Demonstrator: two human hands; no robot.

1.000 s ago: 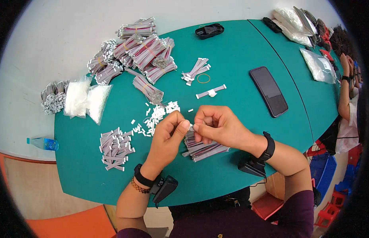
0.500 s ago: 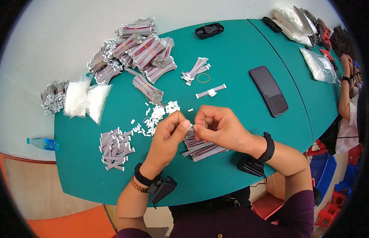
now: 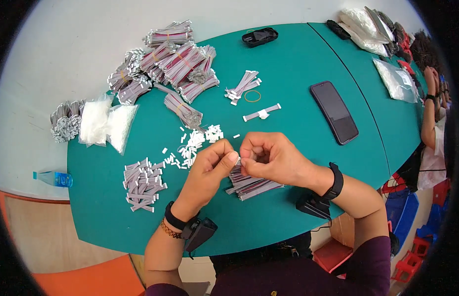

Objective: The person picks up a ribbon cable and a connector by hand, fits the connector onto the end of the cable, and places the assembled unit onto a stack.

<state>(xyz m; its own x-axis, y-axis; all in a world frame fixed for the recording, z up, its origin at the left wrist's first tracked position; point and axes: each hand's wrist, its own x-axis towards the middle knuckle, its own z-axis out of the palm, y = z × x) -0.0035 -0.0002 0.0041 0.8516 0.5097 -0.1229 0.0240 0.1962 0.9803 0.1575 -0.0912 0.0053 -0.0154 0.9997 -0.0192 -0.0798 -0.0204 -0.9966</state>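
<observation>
Broadly, I see a teal counter (image 3: 298,64) filling most of the view, curved at its near edge. At its far left lies a heap of banded bundles (image 3: 175,61) of grey-and-pink flat strips, each tied around the middle. Left of that, 2 clear plastic bags (image 3: 107,122) hold white material, with another grey bundle (image 3: 65,121) just beside them at the counter's edge. A black phone (image 3: 334,112) lies face up to the right, well apart from the hands. A blue-capped bottle (image 3: 52,178) lies off the counter's left edge. At the far right, clear bags (image 3: 396,79) rest near another person's arm (image 3: 429,113).

Closer in, a loose pile of cut strips (image 3: 140,182) sits left of my hands, and scattered small white tabs (image 3: 192,144) lie just beyond them. A yellow rubber band (image 3: 252,95) lies near a small fan of strips (image 3: 243,85).

My left hand (image 3: 209,170) and right hand (image 3: 269,158) meet fingertip to fingertip, both pinched shut on 1 small white tab (image 3: 238,161), directly above a stack of strips (image 3: 251,183) on the counter.
</observation>
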